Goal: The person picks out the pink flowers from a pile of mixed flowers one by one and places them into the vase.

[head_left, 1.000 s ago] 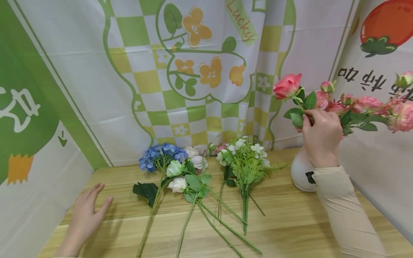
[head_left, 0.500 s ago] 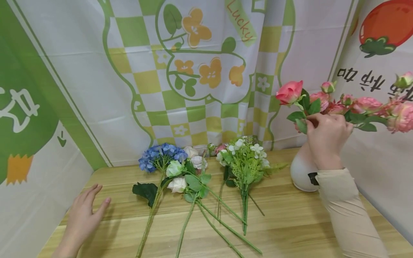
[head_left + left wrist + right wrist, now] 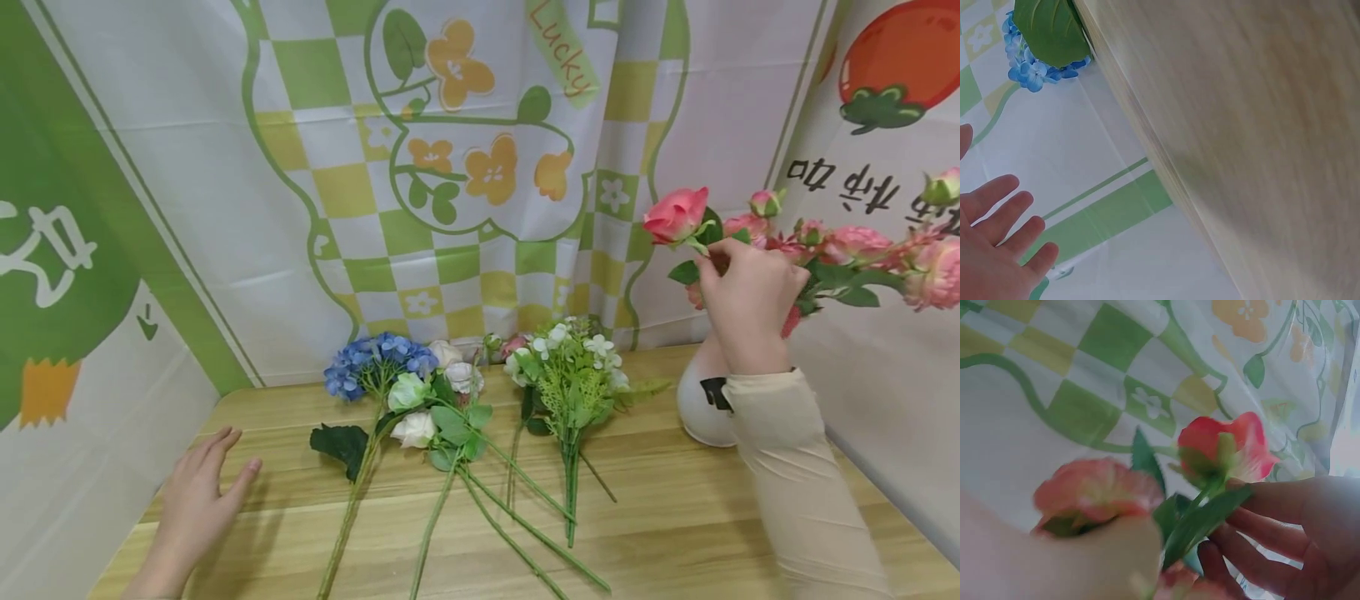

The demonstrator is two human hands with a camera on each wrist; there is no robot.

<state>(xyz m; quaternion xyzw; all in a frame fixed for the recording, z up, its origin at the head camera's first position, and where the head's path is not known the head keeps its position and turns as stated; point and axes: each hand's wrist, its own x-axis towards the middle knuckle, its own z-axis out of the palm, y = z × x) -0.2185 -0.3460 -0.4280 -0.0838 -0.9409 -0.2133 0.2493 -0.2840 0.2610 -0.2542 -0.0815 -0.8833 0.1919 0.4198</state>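
Note:
My right hand (image 3: 753,304) pinches the stem of a pink rose (image 3: 677,217) just below its bloom, above the white vase (image 3: 701,400) at the right. In the right wrist view the fingers lie against the rose's stem and a green leaf (image 3: 1204,525). Other pink flowers (image 3: 855,244) spread out to the right behind the hand; their stems and the vase's mouth are hidden by hand and sleeve. My left hand (image 3: 197,500) is at the left side of the table, fingers spread and holding nothing. The left wrist view shows the same hand with fingers apart.
On the wooden table (image 3: 660,517) lie a blue hydrangea (image 3: 378,362), several white roses (image 3: 412,429) with crossing stems, and a green bunch with small white blossoms (image 3: 573,383). A printed curtain (image 3: 480,275) hangs along the table's back edge.
My right hand has shifted its fingers up the stem, nearer the bloom. The rose head has moved slightly right and down from a second ago. My left hand stays put.

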